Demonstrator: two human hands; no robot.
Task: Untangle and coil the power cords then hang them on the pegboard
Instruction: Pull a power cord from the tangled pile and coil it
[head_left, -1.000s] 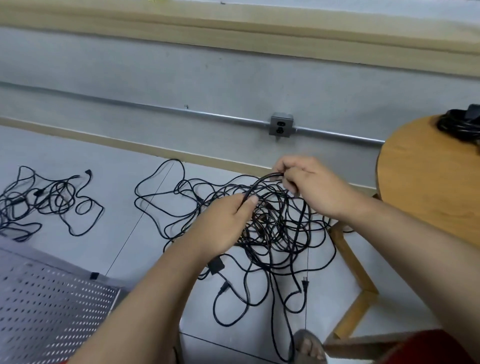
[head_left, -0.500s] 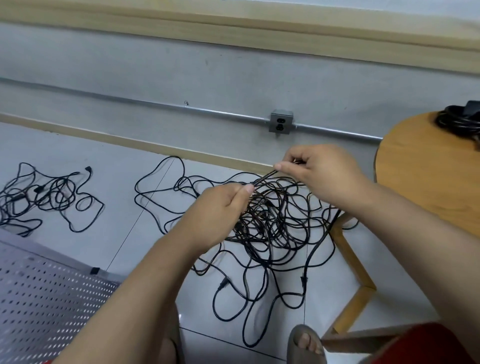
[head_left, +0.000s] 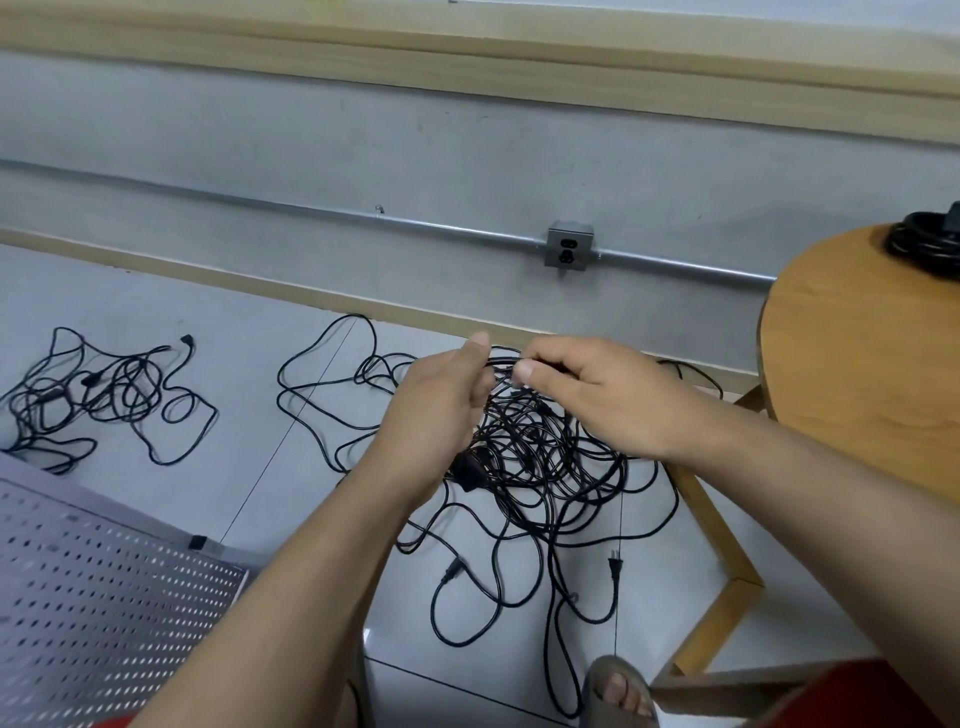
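Grey tiled floor (head_left: 249, 415); the pegboard (head_left: 93, 613) lies flat at my near left. The main tangle of power cords (head_left: 545, 457) is heaped on the tiles directly below my hands. One strand (head_left: 501, 361) is raised off it. My left hand (head_left: 441, 410) has its fingers curled round it, and my right hand (head_left: 587, 395) pinches it between thumb and forefinger, the hands almost touching. Farther left lies a second tangle (head_left: 104, 395), well apart; a coiled cord (head_left: 924, 244) sits on the round table (head_left: 857, 364).

— Where do we have room?
— We see bare floor (head_left: 249, 364) between the small tangle (head_left: 98, 400) and the large tangle (head_left: 540, 457); we can pass there.
— And to the right?
— There we meet the round tabletop (head_left: 857, 364) and its wooden leg frame (head_left: 711, 530), just beside the large tangle. The pegboard (head_left: 104, 597) blocks the lower left, and a sandalled foot (head_left: 618, 691) sits below the cords.
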